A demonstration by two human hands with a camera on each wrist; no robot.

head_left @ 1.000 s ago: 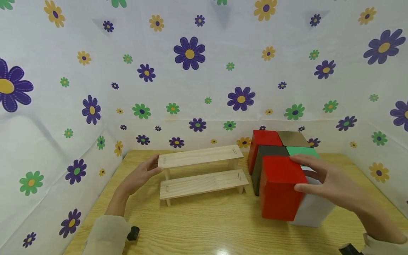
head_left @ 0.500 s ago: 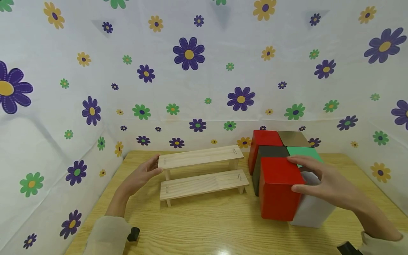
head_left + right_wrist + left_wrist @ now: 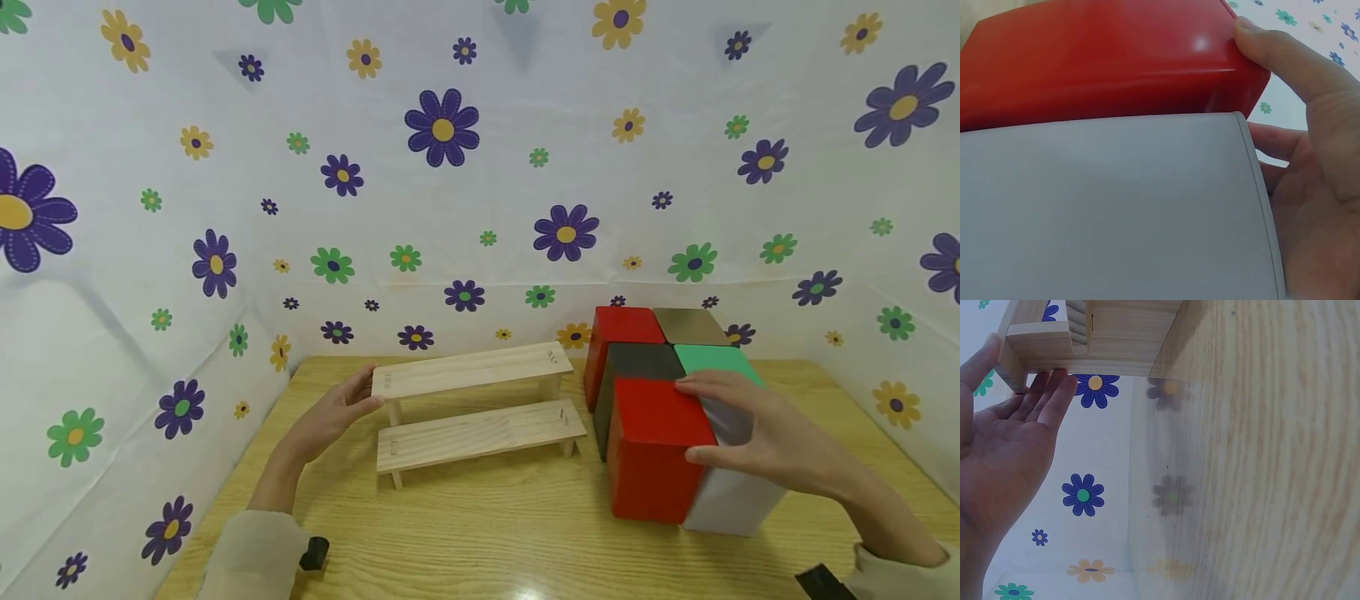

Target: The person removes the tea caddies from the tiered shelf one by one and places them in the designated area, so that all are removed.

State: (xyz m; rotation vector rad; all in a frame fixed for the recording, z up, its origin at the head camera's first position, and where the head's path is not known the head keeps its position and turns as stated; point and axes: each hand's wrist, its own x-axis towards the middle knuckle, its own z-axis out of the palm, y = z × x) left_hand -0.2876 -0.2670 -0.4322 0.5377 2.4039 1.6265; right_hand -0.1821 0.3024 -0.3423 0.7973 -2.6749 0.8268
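A two-step wooden stand (image 3: 480, 400) rests on the table, left of the boxes. At the left end of its upper step, my left hand (image 3: 330, 421) has the board's corner between thumb and fingers, also seen in the left wrist view, where the wood (image 3: 1116, 337) lies along the fingertips. My right hand (image 3: 757, 433) pinches the top of a red box (image 3: 660, 467), thumb on the near side and fingers on the far side. Beside that box stands a white box (image 3: 738, 500); the right wrist view shows its pale face (image 3: 1110, 206) below the red one.
Behind the held box stand a dark box (image 3: 641, 360), a green-topped box (image 3: 716, 360), another red box (image 3: 630, 323) and a brown box (image 3: 690, 325), close together. A flowered white cloth (image 3: 450, 208) walls the wooden table (image 3: 450, 542) at back and sides.
The red box in my right hand has come down slightly and shifted a little left, and the hand has moved with it. My left hand and the stand have stayed in place.
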